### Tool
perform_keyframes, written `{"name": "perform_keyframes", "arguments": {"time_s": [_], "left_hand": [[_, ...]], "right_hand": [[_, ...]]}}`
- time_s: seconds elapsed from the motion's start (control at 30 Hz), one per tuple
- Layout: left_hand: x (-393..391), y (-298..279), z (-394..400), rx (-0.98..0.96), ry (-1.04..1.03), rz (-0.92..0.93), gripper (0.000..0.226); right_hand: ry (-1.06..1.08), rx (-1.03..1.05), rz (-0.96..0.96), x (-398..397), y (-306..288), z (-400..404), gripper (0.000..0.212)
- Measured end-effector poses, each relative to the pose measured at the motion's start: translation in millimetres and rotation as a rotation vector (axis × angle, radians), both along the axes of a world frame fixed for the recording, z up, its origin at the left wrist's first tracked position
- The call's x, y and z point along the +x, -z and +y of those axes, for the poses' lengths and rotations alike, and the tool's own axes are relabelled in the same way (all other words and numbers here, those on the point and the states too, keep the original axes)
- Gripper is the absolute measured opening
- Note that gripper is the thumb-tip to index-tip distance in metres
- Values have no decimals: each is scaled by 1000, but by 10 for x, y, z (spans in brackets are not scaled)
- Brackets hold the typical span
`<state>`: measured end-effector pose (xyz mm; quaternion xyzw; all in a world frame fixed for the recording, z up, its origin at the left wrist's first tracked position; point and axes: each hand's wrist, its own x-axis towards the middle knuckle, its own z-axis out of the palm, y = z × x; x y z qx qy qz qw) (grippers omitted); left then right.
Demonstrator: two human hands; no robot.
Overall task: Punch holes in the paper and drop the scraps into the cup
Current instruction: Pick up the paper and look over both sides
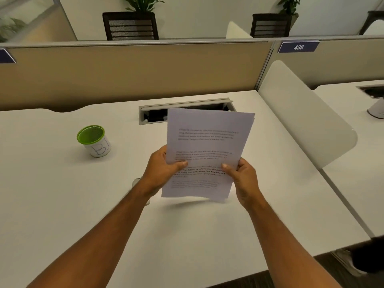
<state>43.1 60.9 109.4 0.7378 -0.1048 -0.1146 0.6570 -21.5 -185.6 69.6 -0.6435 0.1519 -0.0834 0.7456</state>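
A thin stack of printed white paper (207, 142) is held upright above the middle of the white desk (62, 204), its lower edge lifted off the surface. My left hand (161, 171) grips its lower left side with the thumb on the front. My right hand (243, 177) grips its lower right side the same way. A white cup (94, 141) with a green rim and handwritten letters stands on the desk to the left, well apart from both hands. A small pale object (137, 181) shows partly behind my left wrist; I cannot tell what it is.
An open cable tray (153, 114) is set into the desk behind the paper. A tan partition wall (124, 73) closes the back. A white curved divider (301, 113) stands on the right, with another desk beyond it. A shoe (349, 265) shows on the floor at lower right.
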Motion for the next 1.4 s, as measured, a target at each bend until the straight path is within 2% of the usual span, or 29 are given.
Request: {"name": "perform_keyframes", "arguments": {"time_s": [0.13,0.3,0.57,0.63,0.73,0.87,0.97,1.07,1.23,1.33,1.4], "left_hand": [[-41,107,78,1,7,-44,41],[-169,386,133,30,58,11,47],[-133,488,105,2,17,36,36],[-116,486,62,-69,-54,78,30],[-106,469,-50,-245,-152,196,32],[-129,449,-212,-455,-138,319,38],[-149,442,-278,-532,-96,352,44],[-131,436,-255,-561,-96,352,47],[35,451,80,-627,-231,289,50],[112,483,287,-481,-310,263,31],[143,524,362,-348,-302,217,27]], "right_hand": [[-14,-43,-54,-77,-47,30,32],[-21,-82,34,-289,236,86,31],[-24,-124,128,-338,310,65,30],[21,-70,149,-389,387,55,38],[18,177,111,-454,516,105,51],[-96,371,23,-385,447,303,53],[-25,396,-25,-253,277,403,47],[84,301,-8,-172,147,352,35],[190,-18,23,-170,30,20,23],[207,-149,17,-206,-50,-154,30],[204,-225,34,-226,-74,-225,30]]}}
